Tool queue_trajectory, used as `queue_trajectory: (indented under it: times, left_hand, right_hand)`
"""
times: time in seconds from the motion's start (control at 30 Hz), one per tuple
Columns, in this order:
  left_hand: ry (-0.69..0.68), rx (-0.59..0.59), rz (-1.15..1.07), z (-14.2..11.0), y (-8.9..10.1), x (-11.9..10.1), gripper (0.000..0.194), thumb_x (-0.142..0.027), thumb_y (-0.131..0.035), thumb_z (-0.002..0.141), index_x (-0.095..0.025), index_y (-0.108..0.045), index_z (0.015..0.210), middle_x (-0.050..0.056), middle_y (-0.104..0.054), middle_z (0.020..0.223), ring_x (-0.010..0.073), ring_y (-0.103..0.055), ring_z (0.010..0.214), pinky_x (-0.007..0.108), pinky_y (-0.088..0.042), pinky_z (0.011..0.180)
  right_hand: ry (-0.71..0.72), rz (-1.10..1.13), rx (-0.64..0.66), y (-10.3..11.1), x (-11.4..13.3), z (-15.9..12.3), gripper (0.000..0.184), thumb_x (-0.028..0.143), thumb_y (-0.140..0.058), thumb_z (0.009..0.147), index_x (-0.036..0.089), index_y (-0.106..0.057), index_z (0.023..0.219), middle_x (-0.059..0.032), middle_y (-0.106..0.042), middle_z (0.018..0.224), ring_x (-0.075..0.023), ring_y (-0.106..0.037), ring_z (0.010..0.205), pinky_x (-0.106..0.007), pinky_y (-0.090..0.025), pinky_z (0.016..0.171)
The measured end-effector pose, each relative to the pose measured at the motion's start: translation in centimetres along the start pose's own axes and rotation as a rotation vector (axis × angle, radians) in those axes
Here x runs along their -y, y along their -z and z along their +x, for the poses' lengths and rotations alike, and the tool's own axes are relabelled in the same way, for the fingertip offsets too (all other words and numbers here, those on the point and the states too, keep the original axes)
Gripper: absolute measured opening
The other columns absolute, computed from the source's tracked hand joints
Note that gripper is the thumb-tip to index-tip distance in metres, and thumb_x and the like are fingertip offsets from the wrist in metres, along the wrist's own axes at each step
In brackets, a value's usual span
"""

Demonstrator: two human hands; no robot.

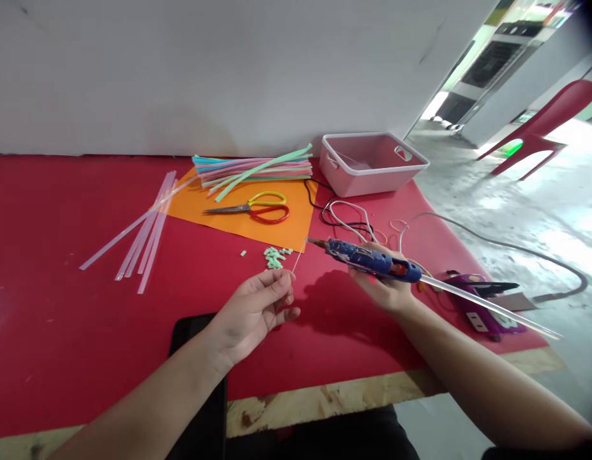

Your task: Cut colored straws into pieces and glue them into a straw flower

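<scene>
Glue gun (372, 259) held above the red surface (46, 345), the right hand's (384, 291) fingers wrapped around it. Its nozzle points at the tip of a thin white strand (299, 257), pinched by the left hand's (257, 306) fingers; whether they touch is unclear. Hot glue running down the strand, or a nozzle slip, could burn those fingers; a drip could clump the green pieces (274, 257). The gun looks scuffed blue, brown-tipped, with a long translucent glue stick (482, 301) behind.
</scene>
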State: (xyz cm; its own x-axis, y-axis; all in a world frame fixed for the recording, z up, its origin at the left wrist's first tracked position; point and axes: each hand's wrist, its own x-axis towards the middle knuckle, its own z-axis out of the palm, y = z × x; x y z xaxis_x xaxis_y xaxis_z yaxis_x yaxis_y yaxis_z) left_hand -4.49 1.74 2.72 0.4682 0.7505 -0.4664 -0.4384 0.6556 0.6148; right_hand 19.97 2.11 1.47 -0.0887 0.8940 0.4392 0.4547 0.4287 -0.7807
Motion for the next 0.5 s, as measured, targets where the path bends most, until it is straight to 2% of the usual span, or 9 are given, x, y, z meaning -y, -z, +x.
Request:
queue_trajectory:
  times: [0.3, 0.5]
  left_hand:
    - [0.005, -0.002, -0.015, 0.15, 0.21, 0.11, 0.015, -0.021, -0.075, 0.076, -0.014, -0.062, 0.078, -0.002, -0.052, 0.070, 0.0074, -0.051, 0.063, 0.025, -0.055, 0.066]
    - [0.027, -0.016, -0.024, 0.17, 0.32, 0.15, 0.015, -0.023, -0.075, 0.076, -0.014, -0.063, 0.079, -0.002, -0.053, 0.070, 0.0070, -0.051, 0.061, 0.022, -0.051, 0.059]
  right_hand:
    - [0.054, -0.004, 0.029, 0.10, -0.10, 0.07, 0.006, 0.014, -0.060, 0.071, 0.019, -0.059, 0.072, 0.0018, -0.056, 0.058, -0.0112, -0.048, 0.048, -0.025, -0.037, 0.044]
    - [-0.005, 0.029, -0.009, 0.20, -0.03, 0.03, 0.004, 0.015, -0.060, 0.072, 0.019, -0.059, 0.070, -0.0002, -0.058, 0.061, -0.0137, -0.053, 0.051, -0.026, -0.038, 0.046]
